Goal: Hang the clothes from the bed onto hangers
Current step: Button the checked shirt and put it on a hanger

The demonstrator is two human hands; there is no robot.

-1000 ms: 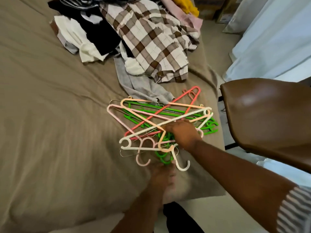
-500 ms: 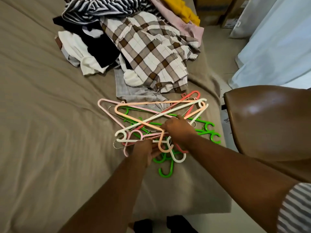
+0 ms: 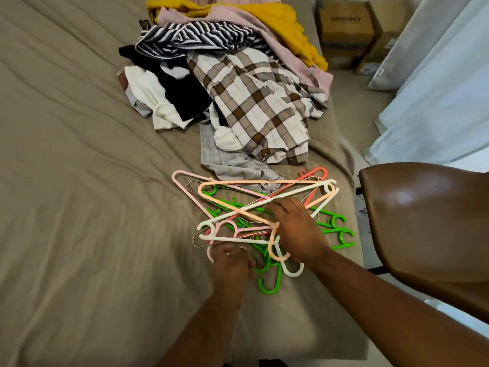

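Hangers lie tangled; my right grip curls round the peach hanger, my left grip now joins, hold unclear; untangling comes first.

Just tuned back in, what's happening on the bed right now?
A person is sorting a tangle of hangers at the near edge of the bed. The right hand grips the peach hanger in it; the left hand is at its near side, grip unclear. The clothes pile lies beyond, untouched; nothing is hung yet.

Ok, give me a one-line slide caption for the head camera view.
Left hand and right hand work through a tangle of plastic hangers on the bed, clothes pile beyond.
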